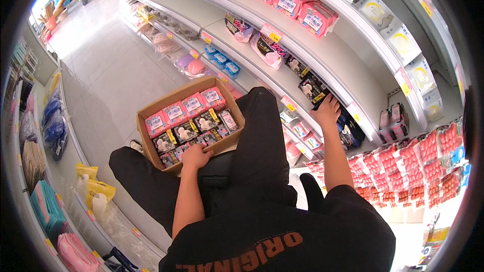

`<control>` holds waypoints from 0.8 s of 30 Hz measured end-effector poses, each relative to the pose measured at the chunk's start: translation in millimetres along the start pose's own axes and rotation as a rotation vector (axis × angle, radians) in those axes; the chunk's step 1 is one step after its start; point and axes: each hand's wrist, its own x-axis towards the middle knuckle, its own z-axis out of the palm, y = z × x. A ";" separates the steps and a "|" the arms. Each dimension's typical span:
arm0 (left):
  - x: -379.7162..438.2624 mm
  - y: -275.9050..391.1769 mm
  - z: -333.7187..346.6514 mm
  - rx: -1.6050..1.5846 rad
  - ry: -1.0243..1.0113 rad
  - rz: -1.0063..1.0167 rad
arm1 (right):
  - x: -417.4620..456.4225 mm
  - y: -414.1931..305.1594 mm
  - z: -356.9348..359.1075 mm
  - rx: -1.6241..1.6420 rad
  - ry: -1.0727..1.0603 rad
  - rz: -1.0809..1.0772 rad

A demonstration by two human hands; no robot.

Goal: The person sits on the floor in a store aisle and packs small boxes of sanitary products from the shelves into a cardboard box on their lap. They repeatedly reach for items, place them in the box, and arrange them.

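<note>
A cardboard box [141, 136], open at the top, rests at my lap with pink packs [174, 112] in its far row and black packs [186, 132] in the nearer rows. My left hand [196, 156] lies on the box's near edge, over the black packs; whether its fingers grip anything is unclear. My right hand [328, 110] reaches into a low shelf on the right and touches a black pack with its fingertips, beside another black pack [312, 88] and dark blue packs [349, 132]. Its fingers are partly hidden, so a grip cannot be made out.
Pink packs [287, 3] stand on the shelf above. Shelf edges with price tags [289, 104] run between me and the goods. Hanging red packs [408, 158] are at the right. Another shelf with blue bagged goods [55, 124] and teal cloths [47, 207] lines the left.
</note>
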 end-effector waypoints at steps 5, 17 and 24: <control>3.3 -3.1 2.8 0.006 -0.005 -0.004 | -17.9 26.3 -0.7 -0.082 0.054 -0.026; -1.7 0.4 -2.2 -0.004 0.026 0.024 | -48.3 54.7 -4.8 -0.025 0.266 -0.177; -3.8 2.5 3.5 0.053 0.066 0.025 | -75.4 37.8 10.7 0.333 0.698 -0.678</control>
